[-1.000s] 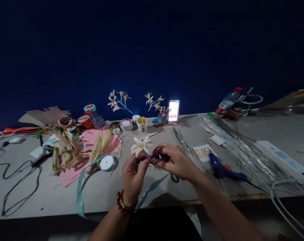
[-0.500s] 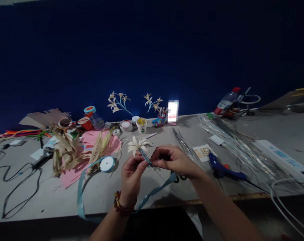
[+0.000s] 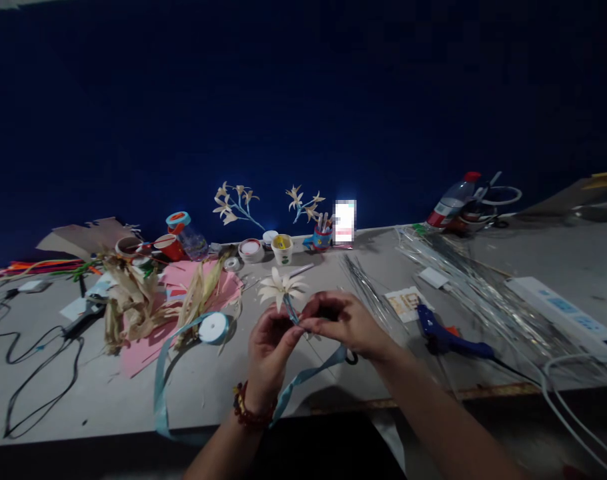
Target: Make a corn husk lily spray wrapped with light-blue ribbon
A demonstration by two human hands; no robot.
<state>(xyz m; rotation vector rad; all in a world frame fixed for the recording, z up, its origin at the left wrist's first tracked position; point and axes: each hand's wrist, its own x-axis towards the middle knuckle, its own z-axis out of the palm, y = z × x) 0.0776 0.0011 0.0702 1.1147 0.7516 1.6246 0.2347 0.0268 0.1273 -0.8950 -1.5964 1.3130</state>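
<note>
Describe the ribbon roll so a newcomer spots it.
On the gray table, find the pink paper left of center. In front of its right end lies the ribbon roll; its trailing light-blue ribbon distinguishes it from the smaller white roll behind.

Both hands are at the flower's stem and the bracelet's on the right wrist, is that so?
No, the head view shows the bracelet on the left wrist. The left hand and right hand are at the flower's stem.

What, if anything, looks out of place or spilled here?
Nothing looks spilled. The oddest thing is the blue ribbon: from its spool it sags past the front edge of the table, where it might snag.
</note>
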